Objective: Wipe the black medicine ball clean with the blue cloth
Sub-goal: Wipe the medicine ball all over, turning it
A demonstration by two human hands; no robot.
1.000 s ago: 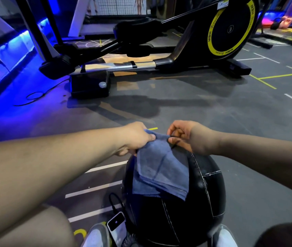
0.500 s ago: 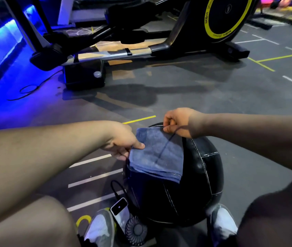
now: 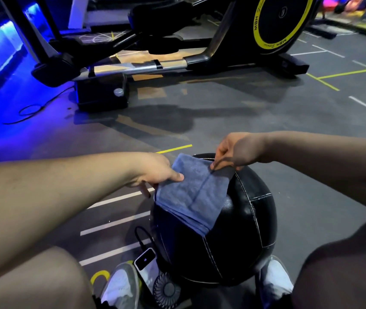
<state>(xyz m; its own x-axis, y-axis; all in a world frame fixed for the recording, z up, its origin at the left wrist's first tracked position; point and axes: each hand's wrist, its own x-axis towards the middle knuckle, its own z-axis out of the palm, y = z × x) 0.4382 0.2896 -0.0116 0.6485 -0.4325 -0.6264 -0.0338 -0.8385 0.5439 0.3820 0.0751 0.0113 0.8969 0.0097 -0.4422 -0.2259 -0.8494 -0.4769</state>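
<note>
Round black leather medicine ball [image 3: 233, 237] on the floor between the person's shoes, folded blue terry cloth [image 3: 192, 192] draped over its top, left hand [image 3: 155, 172] and right hand [image 3: 233, 152] each pinching an upper cloth edge.

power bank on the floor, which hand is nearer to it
Left. The left hand pinches the cloth edge above the power bank; the right hand holds the far corner, farther off.

"MBH" on yellow-ringed flywheel [image 3: 282, 25]
</note>
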